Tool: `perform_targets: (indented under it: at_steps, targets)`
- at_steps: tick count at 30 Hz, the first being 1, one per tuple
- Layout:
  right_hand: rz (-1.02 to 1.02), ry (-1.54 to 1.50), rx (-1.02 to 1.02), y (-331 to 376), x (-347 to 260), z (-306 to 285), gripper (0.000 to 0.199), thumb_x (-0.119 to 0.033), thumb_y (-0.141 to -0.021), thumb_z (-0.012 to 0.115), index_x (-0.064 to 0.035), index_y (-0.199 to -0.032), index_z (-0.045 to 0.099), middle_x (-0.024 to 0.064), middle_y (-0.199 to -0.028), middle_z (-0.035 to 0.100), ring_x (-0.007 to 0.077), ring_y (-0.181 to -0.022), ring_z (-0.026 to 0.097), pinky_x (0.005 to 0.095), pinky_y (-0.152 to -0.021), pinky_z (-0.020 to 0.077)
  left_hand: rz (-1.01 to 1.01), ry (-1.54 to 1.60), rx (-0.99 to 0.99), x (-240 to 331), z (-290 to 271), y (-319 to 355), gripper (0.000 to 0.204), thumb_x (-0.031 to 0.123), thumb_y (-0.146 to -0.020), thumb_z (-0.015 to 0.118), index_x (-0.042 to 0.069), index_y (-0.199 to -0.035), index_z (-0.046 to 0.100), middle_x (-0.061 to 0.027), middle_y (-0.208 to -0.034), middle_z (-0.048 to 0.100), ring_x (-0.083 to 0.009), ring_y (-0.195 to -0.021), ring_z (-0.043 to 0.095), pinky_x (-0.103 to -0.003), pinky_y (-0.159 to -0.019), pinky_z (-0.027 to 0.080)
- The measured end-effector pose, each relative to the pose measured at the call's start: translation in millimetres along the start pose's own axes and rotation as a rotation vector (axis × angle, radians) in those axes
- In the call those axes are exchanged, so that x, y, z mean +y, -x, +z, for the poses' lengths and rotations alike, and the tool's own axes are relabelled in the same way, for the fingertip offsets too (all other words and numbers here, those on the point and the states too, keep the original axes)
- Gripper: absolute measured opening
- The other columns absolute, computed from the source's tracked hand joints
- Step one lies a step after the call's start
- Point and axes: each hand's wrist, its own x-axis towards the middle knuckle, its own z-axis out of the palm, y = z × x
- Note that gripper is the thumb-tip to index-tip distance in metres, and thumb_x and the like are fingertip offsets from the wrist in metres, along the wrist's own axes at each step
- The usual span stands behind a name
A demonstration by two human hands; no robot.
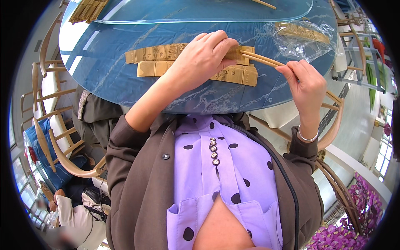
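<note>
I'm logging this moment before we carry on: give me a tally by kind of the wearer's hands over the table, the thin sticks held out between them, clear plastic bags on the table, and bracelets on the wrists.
Hands (left hand, right hand): 2
Thin sticks: 2
Clear plastic bag: 1
White bracelet: 1
Total: 6
</note>
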Motion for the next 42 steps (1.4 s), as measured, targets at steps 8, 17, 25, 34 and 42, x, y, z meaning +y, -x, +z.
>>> perform_targets:
  at_steps: [8,17,25,34,42]
  targets:
    - [-0.095,0.023,-0.013,-2.8,9.5,-2.5,0.031,-0.034,-0.079,0.079,-0.0085,-0.073,0.062,0.0024,-0.061,0.045,0.0187,-0.051,0.047,0.0325,-0.045,0.036,-0.055,0.113,-0.071,2.5,1.5,2.2,0.036,0.024,-0.09,0.07,0.004,-0.116,0.057,-0.0113,-0.104,0.053,-0.0314,-0.097,0.059,-0.041,-0.086,0.049]
    - [-0.104,-0.007,0.012,-3.9,11.2,2.3,0.028,-0.031,-0.08,0.079,-0.0072,-0.075,0.065,0.0028,-0.06,0.046,0.019,-0.051,0.048,0.0318,-0.045,0.0372,-0.234,0.421,-0.142,5.3,-4.1,3.8,0.029,0.021,-0.096,0.064,-0.001,-0.113,0.055,-0.0133,-0.1,0.054,-0.0309,-0.084,0.057,-0.036,-0.076,0.048]
    - [0.139,-0.292,0.016,0.2,6.8,9.3,0.028,-0.03,-0.084,0.079,-0.0043,-0.085,0.069,0.0005,-0.06,0.048,0.013,-0.049,0.043,0.029,-0.046,0.0345,-0.198,0.391,-0.032,-1.7,-1.8,-1.1,0.013,0.011,-0.099,0.056,-0.002,-0.1,0.06,-0.0142,-0.09,0.056,-0.0326,-0.085,0.058,-0.037,-0.076,0.048]
    - [0.618,-1.039,-0.471,-7.1,-21.8,32.0,0.028,-0.019,-0.093,0.071,0.0015,-0.111,0.071,-0.0069,-0.071,0.05,0.0021,-0.061,0.038,0.0215,-0.054,0.0302,-0.056,0.29,-0.005,9.0,7.8,-1.4,0.01,0.01,-0.096,0.058,0.001,-0.1,0.06,-0.0124,-0.091,0.058,-0.033,-0.088,0.058,-0.04,-0.08,0.048]
    - [0.607,-1.233,-0.555,-16.6,-18.7,41.0,0.02,-0.01,-0.09,0.072,0.0035,-0.105,0.073,0.0032,-0.085,0.07,0.0059,-0.075,0.06,0.0217,-0.07,0.0482,-0.033,0.33,-0.06,8.4,5.0,-0.9,0.025,0.02,-0.092,0.065,0.003,-0.108,0.056,-0.0117,-0.096,0.06,-0.03,-0.095,0.06,-0.04,-0.085,0.047]
